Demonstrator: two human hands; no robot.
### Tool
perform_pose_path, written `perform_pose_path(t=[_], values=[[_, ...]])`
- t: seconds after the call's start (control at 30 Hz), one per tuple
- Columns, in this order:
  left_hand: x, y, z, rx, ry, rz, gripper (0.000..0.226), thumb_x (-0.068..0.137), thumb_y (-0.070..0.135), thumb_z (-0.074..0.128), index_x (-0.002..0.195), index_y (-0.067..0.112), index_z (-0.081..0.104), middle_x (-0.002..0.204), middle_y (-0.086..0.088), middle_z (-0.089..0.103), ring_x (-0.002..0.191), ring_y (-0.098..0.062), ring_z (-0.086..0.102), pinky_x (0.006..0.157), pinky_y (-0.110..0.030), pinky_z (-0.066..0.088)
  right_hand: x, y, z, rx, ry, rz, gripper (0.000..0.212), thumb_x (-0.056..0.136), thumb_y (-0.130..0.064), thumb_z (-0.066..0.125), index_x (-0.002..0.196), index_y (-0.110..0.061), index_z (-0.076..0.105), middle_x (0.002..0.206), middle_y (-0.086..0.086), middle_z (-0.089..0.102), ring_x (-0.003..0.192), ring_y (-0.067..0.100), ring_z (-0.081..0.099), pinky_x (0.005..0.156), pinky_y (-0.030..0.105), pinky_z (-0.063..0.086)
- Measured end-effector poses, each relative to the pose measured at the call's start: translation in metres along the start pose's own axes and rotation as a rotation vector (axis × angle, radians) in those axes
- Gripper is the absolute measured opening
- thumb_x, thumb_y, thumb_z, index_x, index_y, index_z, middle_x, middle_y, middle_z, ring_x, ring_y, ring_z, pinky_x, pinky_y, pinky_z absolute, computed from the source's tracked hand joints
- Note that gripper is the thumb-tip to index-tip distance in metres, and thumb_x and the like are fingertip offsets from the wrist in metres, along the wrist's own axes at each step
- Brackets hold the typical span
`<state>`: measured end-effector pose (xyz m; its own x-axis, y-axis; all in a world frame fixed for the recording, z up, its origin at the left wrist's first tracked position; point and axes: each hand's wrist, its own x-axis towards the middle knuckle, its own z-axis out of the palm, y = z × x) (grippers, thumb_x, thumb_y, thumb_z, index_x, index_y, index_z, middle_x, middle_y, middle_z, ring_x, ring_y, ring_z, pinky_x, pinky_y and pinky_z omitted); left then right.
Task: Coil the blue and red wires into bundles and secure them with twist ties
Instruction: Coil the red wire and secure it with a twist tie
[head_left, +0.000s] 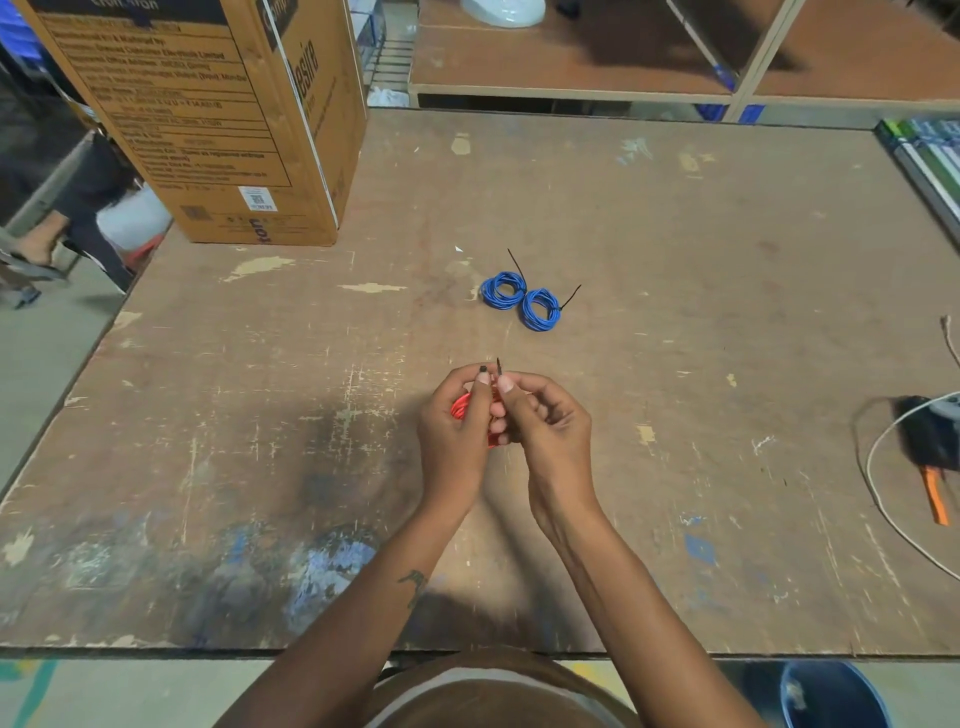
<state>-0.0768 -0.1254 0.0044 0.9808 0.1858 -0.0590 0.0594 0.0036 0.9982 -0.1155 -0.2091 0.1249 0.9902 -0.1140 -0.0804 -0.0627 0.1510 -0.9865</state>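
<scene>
cardboard box (223, 119) is standing at the far left of the worn table (675, 218). near the front edge, left hand (457, 426) is curling round the red wire bundle (461, 405) w/ thumb and forefinger pinching one end of a black tie (498, 367). right hand (545, 421) is pinching the other end, touching the left. two blue wire bundles (521, 300), each tied, are lying farther back. pliers (930, 467) and a white cable (883, 499) are sitting far right.

Cardboard box (218, 119) far-left on table (675, 218); orange-handled pliers (930, 462), white cable (878, 499) right edge
</scene>
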Motion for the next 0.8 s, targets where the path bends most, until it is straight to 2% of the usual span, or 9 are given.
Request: perform_pose_path(t=[0.03, 0.1, 0.17, 0.23, 0.33, 0.4, 0.5, 0.6, 0.8], values=[[-0.012, 0.051, 0.002, 0.014, 0.099, 0.021, 0.021, 0.110, 0.032, 0.057, 0.119, 0.027, 0.076, 0.088, 0.016, 0.073, 0.074, 0.002, 0.067, 0.062, -0.019, 0.055, 0.008, 0.012, -0.008, 0.123, 0.036, 0.056, 0.022, 0.104, -0.010, 0.070, 0.109, 0.011, 0.076, 0.067, 0.009, 0.071, 0.064, 0.008, 0.060, 0.064, 0.016, 0.049], [-0.026, 0.079, -0.005, 0.020, 0.175, 0.130, 0.019, 0.107, 0.016, 0.061, 0.110, 0.019, 0.079, 0.089, 0.010, 0.078, 0.075, -0.004, 0.071, 0.062, -0.019, 0.056, 0.011, 0.017, -0.015, 0.121, 0.069, 0.096, 0.015, 0.098, -0.016, 0.079, 0.102, -0.003, 0.083, 0.076, 0.014, 0.072, 0.061, 0.014, 0.063, 0.058, 0.020, 0.051], [-0.030, 0.082, -0.006, 0.033, 0.168, 0.156, 0.020, 0.107, 0.016, 0.061, 0.112, 0.022, 0.079, 0.095, 0.012, 0.079, 0.082, -0.006, 0.074, 0.068, -0.026, 0.061, 0.011, 0.013, -0.017, 0.067, 0.075, 0.127, 0.015, 0.096, -0.019, 0.081, 0.088, -0.006, 0.082, 0.073, 0.011, 0.072, 0.064, 0.018, 0.066, 0.058, 0.021, 0.050], [-0.030, 0.081, -0.003, 0.123, 0.171, 0.162, 0.020, 0.107, 0.021, 0.061, 0.113, 0.029, 0.079, 0.102, 0.013, 0.079, 0.090, -0.013, 0.076, 0.078, -0.042, 0.064, 0.010, 0.008, -0.018, 0.035, 0.082, 0.102, 0.021, 0.094, -0.022, 0.084, 0.078, -0.010, 0.078, 0.074, 0.010, 0.075, 0.068, 0.023, 0.070, 0.060, 0.023, 0.050], [-0.028, 0.076, -0.006, 0.154, 0.147, 0.218, 0.020, 0.107, 0.026, 0.061, 0.114, 0.033, 0.078, 0.109, 0.014, 0.079, 0.098, -0.018, 0.076, 0.082, -0.053, 0.063, 0.008, 0.003, -0.021, -0.095, 0.116, 0.028, 0.019, 0.096, -0.025, 0.083, 0.084, -0.011, 0.080, 0.078, 0.007, 0.080, 0.075, 0.022, 0.079, 0.064, 0.026, 0.055], [-0.028, 0.075, -0.005, 0.146, 0.146, 0.238, 0.020, 0.107, 0.026, 0.061, 0.114, 0.033, 0.078, 0.109, 0.013, 0.079, 0.101, -0.020, 0.075, 0.083, -0.054, 0.063, 0.006, 0.000, -0.023, -0.247, 0.115, -0.038, 0.017, 0.097, -0.028, 0.081, 0.086, -0.016, 0.081, 0.079, 0.000, 0.081, 0.077, 0.018, 0.081, 0.071, 0.034, 0.062], [-0.027, 0.077, -0.003, 0.195, 0.175, 0.272, 0.019, 0.107, 0.022, 0.062, 0.113, 0.029, 0.079, 0.109, 0.017, 0.079, 0.103, -0.018, 0.075, 0.087, -0.049, 0.060, 0.004, -0.001, -0.023, -0.287, 0.135, -0.079, 0.016, 0.098, -0.031, 0.081, 0.087, -0.020, 0.080, 0.077, -0.002, 0.080, 0.076, 0.017, 0.080, 0.078, 0.043, 0.066], [-0.028, 0.075, 0.001, 0.203, 0.176, 0.304, 0.018, 0.107, 0.021, 0.062, 0.112, 0.027, 0.079, 0.109, 0.018, 0.078, 0.104, -0.016, 0.075, 0.089, -0.049, 0.060, 0.004, -0.003, -0.022, -0.277, 0.181, -0.091, 0.016, 0.098, -0.030, 0.082, 0.085, -0.020, 0.080, 0.076, -0.003, 0.080, 0.073, 0.018, 0.080, 0.076, 0.044, 0.066], [-0.025, 0.072, 0.001, 0.198, 0.185, 0.299, 0.019, 0.107, 0.020, 0.061, 0.112, 0.026, 0.078, 0.109, 0.018, 0.078, 0.102, -0.015, 0.075, 0.087, -0.049, 0.060, 0.008, 0.000, -0.022, -0.267, 0.162, -0.070, 0.015, 0.096, -0.030, 0.083, 0.085, -0.020, 0.081, 0.078, 0.000, 0.081, 0.077, 0.023, 0.080, 0.079, 0.052, 0.066]])
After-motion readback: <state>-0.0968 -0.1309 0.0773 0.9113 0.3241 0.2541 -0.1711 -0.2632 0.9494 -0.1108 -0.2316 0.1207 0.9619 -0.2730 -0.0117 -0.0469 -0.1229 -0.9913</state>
